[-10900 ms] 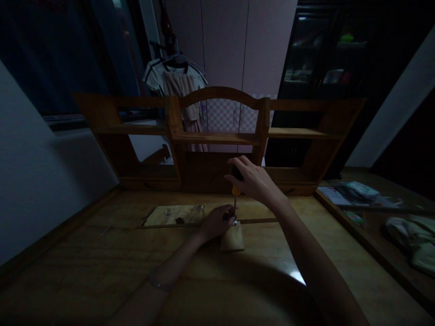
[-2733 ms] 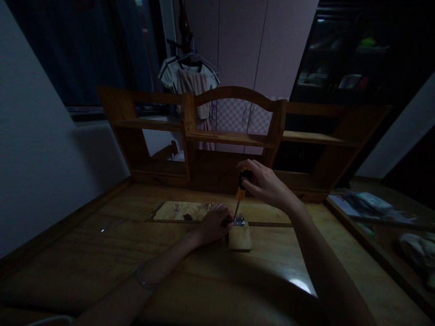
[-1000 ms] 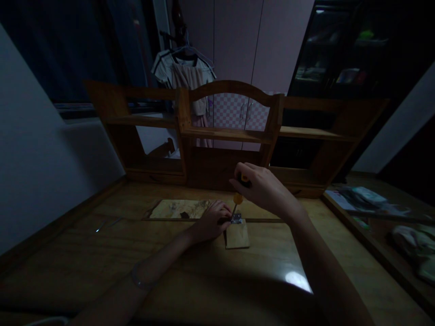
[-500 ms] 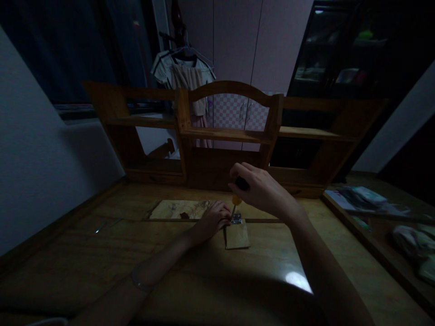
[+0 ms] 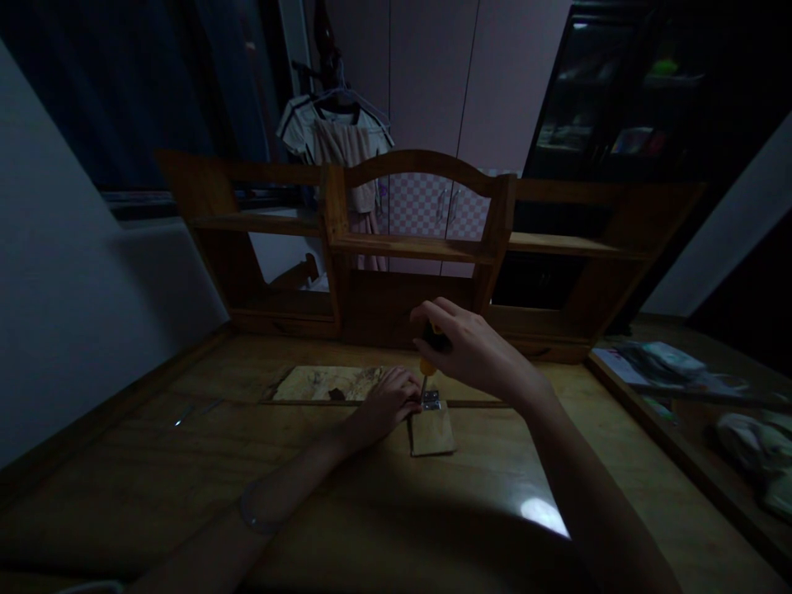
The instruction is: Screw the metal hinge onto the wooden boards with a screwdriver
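My right hand (image 5: 461,342) is closed around the black-and-yellow handle of a screwdriver (image 5: 426,368), held upright with its shaft pointing down. The screwdriver's tip meets a small metal hinge (image 5: 431,399) at its left side. This hinge bridges a long, rough-faced wooden board (image 5: 322,382) and a small square wooden piece (image 5: 431,431) in front of it. My left hand (image 5: 388,400) rests on the long board with its fingers drawn together beside the screwdriver tip and hinge. Whatever lies between those fingertips is too small and dark to make out.
A wooden shelf unit (image 5: 421,242) stands along the back of the wooden desktop (image 5: 278,478). A thin shiny metal item (image 5: 181,419) lies on the left. Papers (image 5: 665,359) and crumpled cloth (image 5: 751,450) are beyond the raised edge at right.
My right hand has shifted its hold slightly around the screwdriver handle, showing more yellow near its top. My left hand, the hinge and the boards stay in place.
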`<state>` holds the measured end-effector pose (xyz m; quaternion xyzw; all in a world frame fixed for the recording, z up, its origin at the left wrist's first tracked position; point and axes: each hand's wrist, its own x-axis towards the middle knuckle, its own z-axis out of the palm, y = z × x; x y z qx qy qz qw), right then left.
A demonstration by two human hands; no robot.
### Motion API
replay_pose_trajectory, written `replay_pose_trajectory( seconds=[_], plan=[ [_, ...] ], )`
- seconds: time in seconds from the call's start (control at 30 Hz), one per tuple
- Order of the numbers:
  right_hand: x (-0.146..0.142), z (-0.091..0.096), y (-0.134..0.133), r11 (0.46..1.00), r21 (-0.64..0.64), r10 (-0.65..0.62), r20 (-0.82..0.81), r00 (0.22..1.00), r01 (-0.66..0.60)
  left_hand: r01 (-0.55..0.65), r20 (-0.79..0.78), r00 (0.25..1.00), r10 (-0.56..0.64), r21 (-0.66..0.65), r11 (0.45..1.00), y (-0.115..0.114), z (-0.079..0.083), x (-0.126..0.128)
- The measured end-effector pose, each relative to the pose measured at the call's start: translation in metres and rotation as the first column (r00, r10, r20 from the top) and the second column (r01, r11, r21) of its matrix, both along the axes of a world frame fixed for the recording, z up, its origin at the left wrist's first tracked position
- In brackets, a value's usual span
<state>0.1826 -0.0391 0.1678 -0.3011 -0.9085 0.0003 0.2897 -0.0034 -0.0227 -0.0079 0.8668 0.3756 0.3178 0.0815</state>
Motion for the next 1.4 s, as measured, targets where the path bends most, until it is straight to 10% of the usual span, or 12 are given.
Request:
replay_pose_trajectory(
  seconds=[1.4],
  plan=[
    [0.004,-0.001,0.006,0.996,0.054,-0.068,-0.022,0.997,0.069,0.035,-0.037,0.999,-0.036,-0.024,0.999,0.003,-0.003,0.002]
  ],
)
